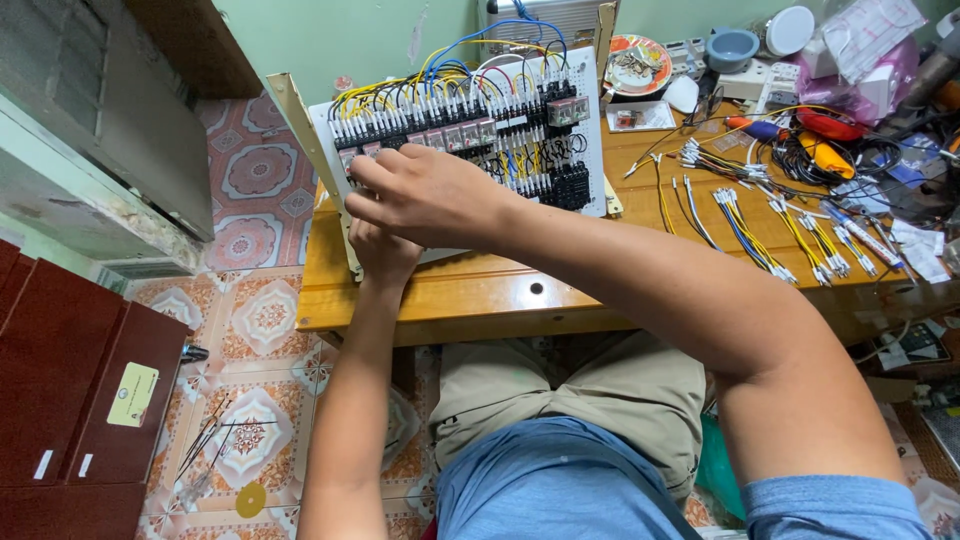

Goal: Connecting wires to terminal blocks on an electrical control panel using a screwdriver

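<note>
A white electrical panel (590, 150) stands tilted on the wooden table (480, 295), filled with rows of relays and terminal blocks wired in yellow, blue and black. My right hand (425, 195) reaches across to the panel's lower left part, fingers curled on the terminals there. My left hand (382, 250) is under the right one, pressed against the panel's lower left edge; most of its fingers are hidden. I cannot see whether either hand holds a wire or a tool.
Bundles of cut yellow, blue and white wires (780, 225) lie on the table to the right. Behind them are orange-handled tools (825, 150), a plate (638, 62), a bowl (731, 47) and bags. A dark red cabinet (75, 390) stands left on the patterned tile floor.
</note>
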